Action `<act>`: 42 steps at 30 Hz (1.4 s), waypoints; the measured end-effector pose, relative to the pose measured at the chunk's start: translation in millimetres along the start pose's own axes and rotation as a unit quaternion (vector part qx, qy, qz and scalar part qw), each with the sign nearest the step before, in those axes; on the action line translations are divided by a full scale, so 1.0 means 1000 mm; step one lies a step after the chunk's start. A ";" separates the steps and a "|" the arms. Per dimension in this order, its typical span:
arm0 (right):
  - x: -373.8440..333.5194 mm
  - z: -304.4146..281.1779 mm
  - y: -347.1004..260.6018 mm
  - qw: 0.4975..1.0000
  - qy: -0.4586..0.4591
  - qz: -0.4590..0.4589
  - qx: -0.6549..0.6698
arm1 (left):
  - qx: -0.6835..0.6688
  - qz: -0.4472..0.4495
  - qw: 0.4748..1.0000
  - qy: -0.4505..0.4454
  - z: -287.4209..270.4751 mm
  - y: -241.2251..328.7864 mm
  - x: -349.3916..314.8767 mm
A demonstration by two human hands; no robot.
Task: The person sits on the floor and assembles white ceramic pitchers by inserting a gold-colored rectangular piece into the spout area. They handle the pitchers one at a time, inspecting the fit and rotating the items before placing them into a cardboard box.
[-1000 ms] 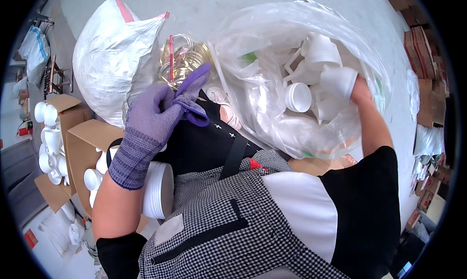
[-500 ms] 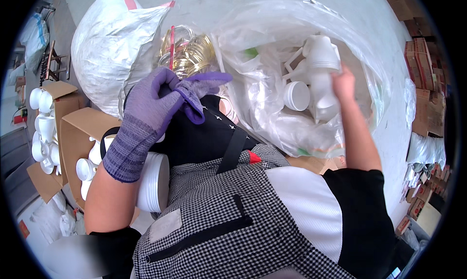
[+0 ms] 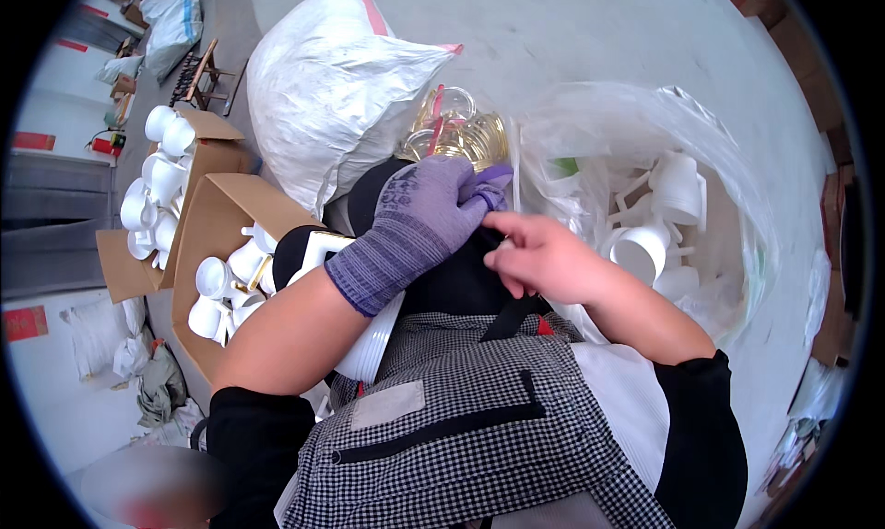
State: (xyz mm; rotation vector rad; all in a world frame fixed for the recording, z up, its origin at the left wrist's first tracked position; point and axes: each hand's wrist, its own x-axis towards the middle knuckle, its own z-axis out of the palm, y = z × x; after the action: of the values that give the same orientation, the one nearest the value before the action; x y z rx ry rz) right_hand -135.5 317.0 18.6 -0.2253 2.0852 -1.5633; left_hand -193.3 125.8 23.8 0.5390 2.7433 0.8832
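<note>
Seemingly the bare right hand (image 3: 544, 257) pinches the gloved left hand (image 3: 419, 220)'s fingertip; left fingers curl, their grip hidden.

Two open brown cardboard boxes (image 3: 214, 223) stand at the left, packed with white cups (image 3: 210, 276). Behind them a bulging white woven sack (image 3: 341, 96) with a pink edge sits on the floor. At the right a clear plastic bag (image 3: 737, 206) holds more white cups. Red signs (image 3: 26, 323) hang on the far-left wall.
</note>
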 end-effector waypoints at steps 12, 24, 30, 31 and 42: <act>-0.002 -0.006 0.006 0.939 -0.056 0.071 0.333 | 0.114 0.122 0.985 0.041 -0.007 0.021 -0.015; 0.085 -0.033 0.010 0.789 0.217 0.001 0.575 | 0.195 0.049 0.979 -0.039 0.014 0.017 -0.001; 0.103 -0.021 0.047 0.810 0.167 -0.110 0.552 | 0.093 0.070 0.992 0.039 -0.003 0.001 -0.001; 0.099 -0.006 0.039 0.819 0.150 -0.103 0.545 | 0.093 0.112 0.985 0.099 -0.001 -0.008 -0.002; 0.105 0.001 0.000 0.818 -0.039 -0.043 0.572 | -0.259 0.038 0.965 -0.027 0.030 -0.052 0.019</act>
State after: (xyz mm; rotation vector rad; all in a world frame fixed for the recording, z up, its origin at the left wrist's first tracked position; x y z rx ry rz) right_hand -224.1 270.7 -13.5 0.0677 0.7719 -2.4878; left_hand -215.8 110.5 -32.8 0.5490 2.3131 1.5105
